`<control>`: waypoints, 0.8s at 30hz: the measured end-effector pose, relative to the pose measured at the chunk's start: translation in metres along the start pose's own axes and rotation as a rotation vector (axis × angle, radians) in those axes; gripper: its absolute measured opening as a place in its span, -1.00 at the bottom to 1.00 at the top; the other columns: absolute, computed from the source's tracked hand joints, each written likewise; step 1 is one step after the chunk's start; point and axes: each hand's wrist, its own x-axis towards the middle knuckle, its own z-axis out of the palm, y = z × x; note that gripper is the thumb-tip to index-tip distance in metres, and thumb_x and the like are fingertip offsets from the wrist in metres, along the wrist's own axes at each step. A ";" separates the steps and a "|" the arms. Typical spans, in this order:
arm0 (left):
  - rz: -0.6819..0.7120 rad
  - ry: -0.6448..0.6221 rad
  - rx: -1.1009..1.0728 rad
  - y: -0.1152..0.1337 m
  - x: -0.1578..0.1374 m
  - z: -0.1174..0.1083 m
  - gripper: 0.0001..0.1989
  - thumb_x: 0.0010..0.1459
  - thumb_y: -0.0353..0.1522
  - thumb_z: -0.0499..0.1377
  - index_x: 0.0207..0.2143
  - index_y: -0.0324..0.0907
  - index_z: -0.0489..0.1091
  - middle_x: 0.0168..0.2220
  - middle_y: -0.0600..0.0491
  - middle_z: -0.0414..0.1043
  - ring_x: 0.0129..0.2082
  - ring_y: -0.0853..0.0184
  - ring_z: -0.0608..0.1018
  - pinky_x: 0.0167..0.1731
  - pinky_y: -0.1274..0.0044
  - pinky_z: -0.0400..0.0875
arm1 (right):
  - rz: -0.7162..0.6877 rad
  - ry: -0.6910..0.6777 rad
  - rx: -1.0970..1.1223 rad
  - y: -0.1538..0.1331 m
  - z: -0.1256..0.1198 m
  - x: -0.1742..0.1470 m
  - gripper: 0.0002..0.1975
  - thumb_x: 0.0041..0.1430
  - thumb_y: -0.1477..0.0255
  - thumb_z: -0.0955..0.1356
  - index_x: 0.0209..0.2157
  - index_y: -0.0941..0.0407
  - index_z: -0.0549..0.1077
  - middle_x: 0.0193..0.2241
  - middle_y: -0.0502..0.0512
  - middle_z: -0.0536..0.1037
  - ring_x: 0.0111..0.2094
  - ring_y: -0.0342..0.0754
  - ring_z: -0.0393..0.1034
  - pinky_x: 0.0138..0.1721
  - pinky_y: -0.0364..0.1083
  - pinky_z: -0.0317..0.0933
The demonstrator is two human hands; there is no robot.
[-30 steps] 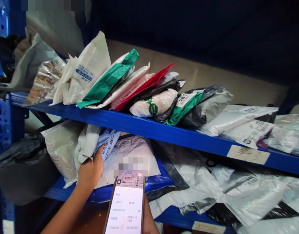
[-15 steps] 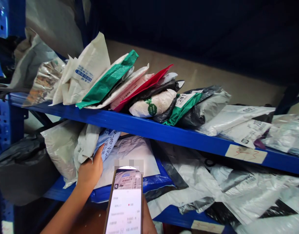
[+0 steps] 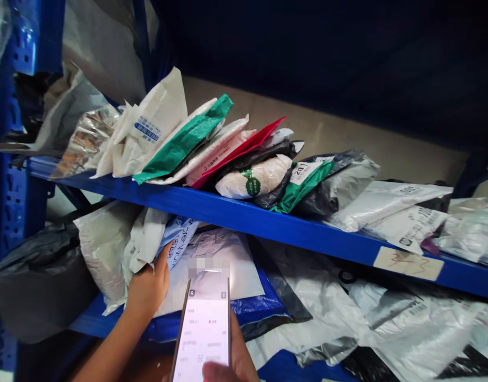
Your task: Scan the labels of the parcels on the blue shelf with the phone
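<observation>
Blue steel shelving [image 3: 267,225] is carrying heaps of mailer bags. On its lower tier, the left hand [image 3: 148,286] is gripping a pale blue parcel [image 3: 179,243]; beside it, the right hand [image 3: 231,361] is clasping a lit smartphone [image 3: 204,331], thumb on screen.

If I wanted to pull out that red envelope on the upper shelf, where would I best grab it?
Probably by its upper right corner. The red envelope leans tilted in the stack, wedged between a pale pink packet and a black bag, and that corner pokes up free above them. Come from the front and above, pinch the corner flat between thumb and fingers, and slide it up along its own slant.
</observation>
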 end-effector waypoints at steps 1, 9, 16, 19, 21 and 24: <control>0.001 -0.009 -0.008 0.000 0.000 0.000 -0.64 0.20 -0.42 0.04 0.03 -0.14 0.42 -0.67 0.06 0.41 -0.73 0.29 0.40 -0.71 0.52 0.20 | 0.017 0.012 -0.019 -0.005 0.000 0.005 -0.01 -0.28 0.25 0.53 0.16 0.10 0.01 -0.30 0.21 0.63 -0.27 0.28 0.57 -0.36 0.19 0.44; -0.014 -0.031 -0.011 -0.001 0.000 0.002 -0.63 0.20 -0.43 0.03 0.03 -0.11 0.41 -0.63 0.02 0.45 -0.75 0.27 0.41 -0.76 0.51 0.23 | 0.093 0.087 -0.252 -0.043 0.027 0.058 -0.55 0.19 0.17 0.22 0.06 0.05 0.18 -0.38 0.10 0.63 -0.45 0.09 0.59 -0.77 -0.21 0.27; -0.009 0.024 -0.012 0.000 0.003 0.001 -0.66 0.18 -0.44 0.06 -0.01 -0.13 0.45 -0.57 -0.05 0.49 -0.70 0.25 0.44 -0.75 0.50 0.29 | 0.078 0.126 -0.274 -0.047 0.028 0.086 -0.56 0.24 0.12 0.17 0.05 0.06 0.22 -0.30 0.12 0.62 -0.47 0.02 0.57 -0.67 -0.13 0.35; -0.012 0.024 -0.004 -0.001 0.002 0.001 -0.66 0.17 -0.44 0.07 -0.02 -0.11 0.46 -0.63 0.00 0.43 -0.74 0.26 0.41 -0.77 0.51 0.28 | 0.075 0.104 -0.281 -0.047 0.027 0.087 -0.56 0.25 0.12 0.17 0.06 0.05 0.22 -0.30 0.12 0.62 -0.47 0.03 0.56 -0.66 -0.10 0.37; -0.007 0.026 -0.015 -0.001 0.001 0.001 -0.66 0.18 -0.44 0.06 -0.02 -0.12 0.46 -0.64 0.00 0.43 -0.74 0.27 0.41 -0.77 0.51 0.28 | 0.065 0.089 -0.275 -0.047 0.027 0.088 -0.55 0.24 0.10 0.18 0.07 0.04 0.22 -0.31 0.12 0.63 -0.47 0.04 0.56 -0.66 -0.09 0.37; -0.003 0.025 -0.021 -0.001 0.001 0.001 -0.65 0.17 -0.43 0.06 0.00 -0.13 0.44 -0.61 -0.01 0.44 -0.72 0.26 0.43 -0.75 0.51 0.29 | 0.060 0.097 -0.274 -0.047 0.026 0.089 -0.53 0.22 0.09 0.19 0.08 0.04 0.21 -0.35 0.11 0.63 -0.47 0.05 0.55 -0.67 -0.09 0.36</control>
